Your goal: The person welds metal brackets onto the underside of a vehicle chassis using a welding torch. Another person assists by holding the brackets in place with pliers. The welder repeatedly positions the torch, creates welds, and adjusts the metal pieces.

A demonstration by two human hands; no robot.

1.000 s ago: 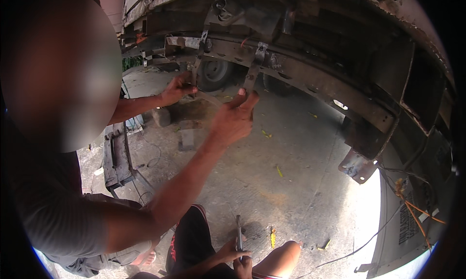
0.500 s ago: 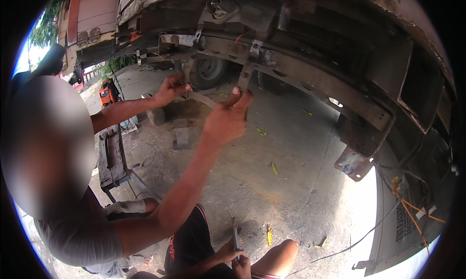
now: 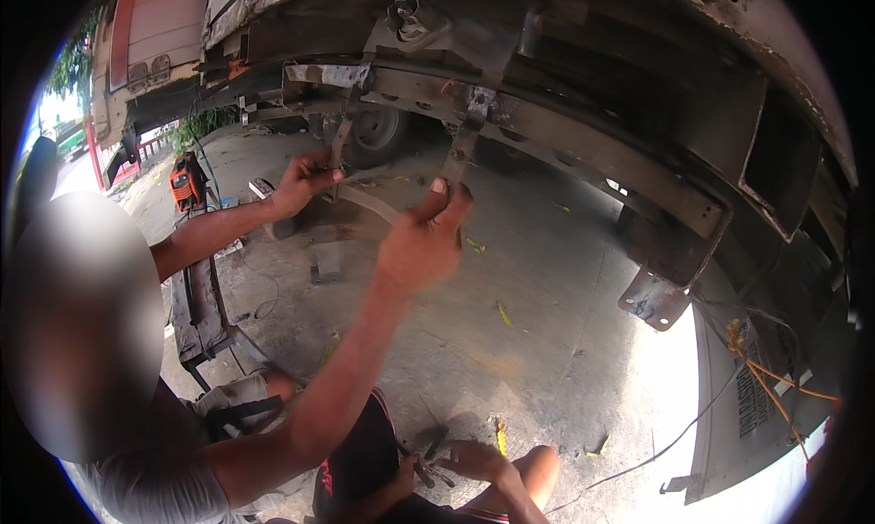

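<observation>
Low in the view, my left hand (image 3: 397, 484) is closed around a dark-handled tool (image 3: 423, 471), which looks like a welding electrode holder, with a thin rod rising from it. My right hand (image 3: 479, 460) is beside it, fingers bent toward the tool and partly closed; what they pinch is too small to make out. Both hands are above my lap. Before me a co-worker's two hands (image 3: 424, 237) hold a curved metal strip (image 3: 369, 201) against two hanging metal straps, one of them a drilled strap (image 3: 458, 150) below the vehicle's frame beam.
A rusty frame beam (image 3: 565, 134) crosses overhead, with a drilled bracket (image 3: 656, 301) hanging at the right. The co-worker sits close on my left. An orange machine (image 3: 187, 182) and a metal bench (image 3: 199, 310) stand at left. A thin cable (image 3: 670, 446) crosses the concrete at right.
My right hand has moved right and up, apart from the left. The tool has tilted from nearly upright and shifted left. The co-worker's hands still hold the strip; the view has shifted slightly.
</observation>
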